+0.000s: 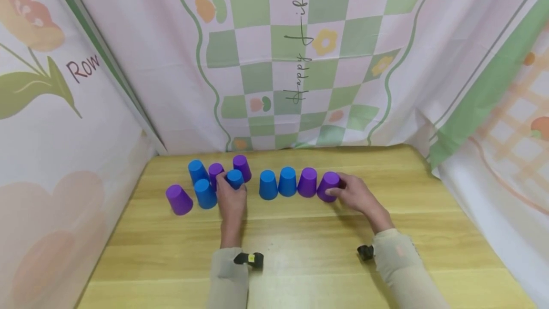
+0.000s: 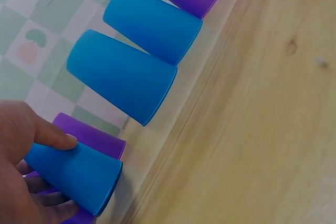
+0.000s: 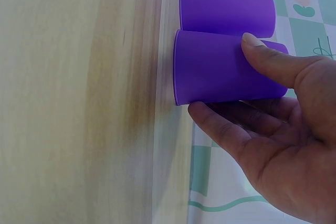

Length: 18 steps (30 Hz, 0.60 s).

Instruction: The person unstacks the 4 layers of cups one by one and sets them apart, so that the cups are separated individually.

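My left hand (image 1: 231, 200) grips an upside-down blue cup (image 1: 234, 178), thumb on one side and fingers on the other; in the left wrist view this blue cup (image 2: 73, 177) partly covers purple ones behind it. At the right end of a row, my right hand (image 1: 357, 195) holds an upside-down purple cup (image 1: 327, 185), seen closer as the purple cup (image 3: 220, 69) between thumb and fingers. Left of it in the row stand another purple cup (image 1: 307, 183) and two blue cups, one mid-row (image 1: 287, 182) and one at the left end (image 1: 268, 186).
Around my left hand stand more inverted cups: a purple cup (image 1: 179, 200) at far left, a near blue cup (image 1: 205, 194), a rear blue cup (image 1: 197, 171), and purple cups behind. The wooden table (image 1: 300, 261) meets a patterned curtain (image 1: 291, 85) at its back edge.
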{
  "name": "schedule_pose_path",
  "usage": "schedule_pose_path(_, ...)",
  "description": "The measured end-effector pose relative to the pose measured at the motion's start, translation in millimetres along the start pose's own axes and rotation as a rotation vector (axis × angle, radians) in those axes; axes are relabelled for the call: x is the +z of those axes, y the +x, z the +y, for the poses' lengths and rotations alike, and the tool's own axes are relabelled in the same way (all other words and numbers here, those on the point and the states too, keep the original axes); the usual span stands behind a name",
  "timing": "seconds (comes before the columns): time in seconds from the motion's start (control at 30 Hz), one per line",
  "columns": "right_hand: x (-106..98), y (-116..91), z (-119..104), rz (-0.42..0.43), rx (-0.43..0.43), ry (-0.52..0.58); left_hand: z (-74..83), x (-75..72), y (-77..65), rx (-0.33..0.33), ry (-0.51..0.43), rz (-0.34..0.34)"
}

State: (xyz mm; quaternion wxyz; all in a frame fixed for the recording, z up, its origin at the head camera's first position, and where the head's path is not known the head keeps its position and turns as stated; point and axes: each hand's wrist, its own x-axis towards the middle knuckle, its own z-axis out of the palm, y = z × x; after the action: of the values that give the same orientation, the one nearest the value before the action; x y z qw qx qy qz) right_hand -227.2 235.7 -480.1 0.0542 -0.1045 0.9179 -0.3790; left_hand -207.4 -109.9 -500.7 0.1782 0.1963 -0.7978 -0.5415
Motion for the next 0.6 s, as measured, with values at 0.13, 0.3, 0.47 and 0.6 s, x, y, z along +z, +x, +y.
schedule_pose_path(0.13, -0.4, -0.1, -0.1, -0.001, -0.004, 0.001, -1.7, 0.6, 0.2, 0.007, -0.001, 0.007)
schedule_pose_path(0.3, -0.7, 1.1, -1.0, -0.003, -0.009, 0.002, -1.0, 0.0, -0.4, 0.012, 0.006, 0.004)
schedule_pose_path(0.47, -1.4, 0.4, -1.5, -0.001, -0.002, 0.003, 5.6, -4.8, -2.9, 0.019, 0.013, -0.011)
schedule_pose_path(0.6, -1.6, -0.4, -2.4, -0.002, -0.001, 0.003, 15.4, -11.5, -5.2, 0.003, 0.001, -0.038)
